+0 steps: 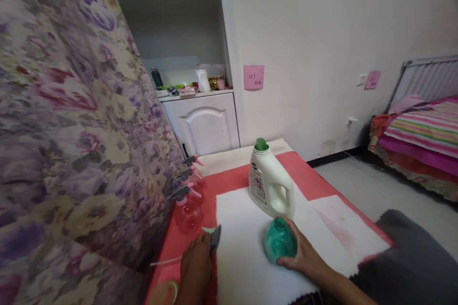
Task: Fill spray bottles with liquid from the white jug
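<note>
My right hand (298,252) is closed round the side of a round green see-through bottle (278,243) with an uncapped neck, on the white cloth. At the table's left side, my left hand (196,259) grips a spray head (214,238) in grey and pale green. A thin clear tube (166,261) sticks out leftward from that hand. Just behind the green bottle stands a large white jug (265,183) with a side handle and a green piece in its mouth. Beyond my left hand, several clear spray bottles (189,217) with pink and grey heads stand in a row.
A white cloth (239,267) lies over the red table cover (229,183). A floral curtain (82,152) hangs close on the left. Behind are a white cabinet (203,124) and a wall. At lower left an orange container (161,293) is partly cut off. A bed (422,128) stands far right.
</note>
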A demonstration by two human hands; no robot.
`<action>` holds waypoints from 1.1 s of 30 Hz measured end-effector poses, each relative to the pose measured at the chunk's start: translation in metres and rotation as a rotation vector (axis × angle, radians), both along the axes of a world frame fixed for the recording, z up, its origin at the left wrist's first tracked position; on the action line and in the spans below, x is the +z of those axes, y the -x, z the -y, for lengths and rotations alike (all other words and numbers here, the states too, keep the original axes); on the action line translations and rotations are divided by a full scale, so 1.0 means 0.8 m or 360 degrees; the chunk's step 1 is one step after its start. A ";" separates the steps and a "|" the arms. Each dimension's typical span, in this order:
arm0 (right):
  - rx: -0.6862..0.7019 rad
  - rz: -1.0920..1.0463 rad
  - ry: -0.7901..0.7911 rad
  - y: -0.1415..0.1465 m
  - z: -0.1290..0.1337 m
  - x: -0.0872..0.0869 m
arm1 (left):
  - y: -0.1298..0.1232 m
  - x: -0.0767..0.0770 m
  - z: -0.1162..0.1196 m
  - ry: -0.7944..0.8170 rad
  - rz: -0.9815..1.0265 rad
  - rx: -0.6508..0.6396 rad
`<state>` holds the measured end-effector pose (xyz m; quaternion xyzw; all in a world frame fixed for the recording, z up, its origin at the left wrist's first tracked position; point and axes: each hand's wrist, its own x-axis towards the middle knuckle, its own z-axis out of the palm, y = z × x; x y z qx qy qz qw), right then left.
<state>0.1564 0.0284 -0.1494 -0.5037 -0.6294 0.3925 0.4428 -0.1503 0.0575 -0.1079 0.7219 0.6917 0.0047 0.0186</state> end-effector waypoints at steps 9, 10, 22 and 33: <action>0.0010 -0.0038 -0.0047 -0.001 -0.004 -0.007 | -0.052 0.008 -0.004 -0.0066 0.0173 -0.0159; 0.0015 -0.0045 -0.0052 -0.001 -0.004 -0.007 | -0.058 0.004 -0.005 -0.0083 0.0183 -0.0192; 0.0032 -0.0066 -0.0036 0.002 -0.005 -0.002 | -0.081 -0.125 0.024 -0.0748 0.0118 -0.0884; 0.0071 -0.0100 -0.0071 0.003 -0.008 0.002 | -0.085 -0.127 0.061 -0.0910 -0.0249 -0.0690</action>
